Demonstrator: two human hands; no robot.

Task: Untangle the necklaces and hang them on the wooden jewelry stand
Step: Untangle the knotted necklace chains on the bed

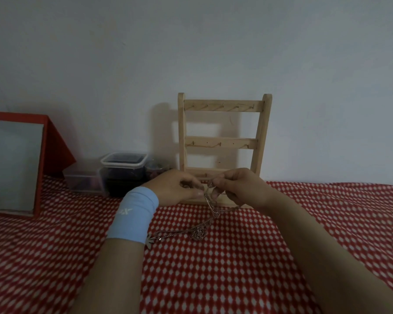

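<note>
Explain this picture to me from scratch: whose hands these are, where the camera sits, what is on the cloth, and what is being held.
There is no machine here. One camera, worn on a person's head, looks forward and down at that person's own two bare hands.

The left hand, with a light blue wristband, and the right hand meet in the middle. Each pinches part of the tangled necklaces; both grips are closed on the chains. The rest of the tangle trails down onto the red and white patterned cloth, with a knotted clump and a small pendant lying there.

Behind the hands stands the wooden jewelry stand, against the wall; its rows of hooks look bare. To the left are plastic containers and a red-framed mirror.
</note>
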